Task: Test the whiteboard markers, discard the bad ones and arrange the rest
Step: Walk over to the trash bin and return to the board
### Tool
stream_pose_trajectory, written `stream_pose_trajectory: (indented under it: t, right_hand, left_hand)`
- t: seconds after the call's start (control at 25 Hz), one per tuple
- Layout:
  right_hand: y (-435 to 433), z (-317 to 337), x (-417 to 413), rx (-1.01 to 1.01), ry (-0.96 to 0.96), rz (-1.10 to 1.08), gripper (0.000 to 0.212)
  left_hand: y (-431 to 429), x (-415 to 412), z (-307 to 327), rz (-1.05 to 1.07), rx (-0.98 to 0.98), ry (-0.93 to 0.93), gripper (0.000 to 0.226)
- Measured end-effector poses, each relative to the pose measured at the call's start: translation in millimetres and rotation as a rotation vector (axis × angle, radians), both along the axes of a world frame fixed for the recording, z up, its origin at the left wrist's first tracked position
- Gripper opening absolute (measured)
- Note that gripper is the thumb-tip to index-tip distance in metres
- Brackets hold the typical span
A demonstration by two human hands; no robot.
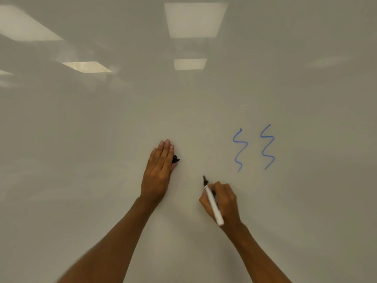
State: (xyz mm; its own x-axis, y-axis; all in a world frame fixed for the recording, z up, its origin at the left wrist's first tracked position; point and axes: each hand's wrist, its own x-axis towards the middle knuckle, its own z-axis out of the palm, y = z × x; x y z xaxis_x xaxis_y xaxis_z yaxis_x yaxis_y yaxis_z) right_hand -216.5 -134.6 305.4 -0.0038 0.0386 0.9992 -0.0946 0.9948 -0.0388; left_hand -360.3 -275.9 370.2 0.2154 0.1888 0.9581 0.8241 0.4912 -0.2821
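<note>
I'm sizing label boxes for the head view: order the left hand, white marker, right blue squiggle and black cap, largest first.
1. left hand
2. white marker and right blue squiggle: similar length, unranked
3. black cap, partly hidden

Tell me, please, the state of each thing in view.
Glossy white whiteboard: bears two blue squiggles, no black stroke.
White-barrelled black-tipped marker: uncapped, gripped by right hand, tip close to whiteboard.
Black marker cap: off, pinched by thumb of left hand.
Left hand: fingers straight, flat on whiteboard.

Bare forearms (122, 231), left hand (157, 176), right hand (223, 201)
</note>
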Motion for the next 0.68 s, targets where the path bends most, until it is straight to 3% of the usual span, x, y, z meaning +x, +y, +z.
stream_pose_trajectory:
  t: [0.12,0.28,0.4,0.52,0.68]
  right_hand:
    - [-5.4,-20.8,0.0,0.128,-0.159,-0.027,0.017]
    - [-7.9,-27.5,15.1,-0.039,-0.172,0.028,0.014]
    - [-0.2,-49.3,32.0,0.065,-0.295,-0.032,0.026]
    - [9.7,-73.5,50.5,0.069,-0.492,-0.04,0.06]
    - [12.5,-107.0,72.5,0.036,-0.702,0.082,0.065]
  left_hand:
    - [-4.1,2.7,-0.7,-0.022,-0.036,-0.029,0.044]
    - [-11.5,14.2,3.6,-0.019,-0.045,-0.087,0.042]
    - [-14.8,32.9,-2.9,0.007,0.007,-0.099,0.037]
    - [-13.1,56.8,-61.4,0.0,-0.034,-0.114,0.032]
    - [-16.8,88.0,-164.7,-0.061,-0.224,-0.35,0.03]
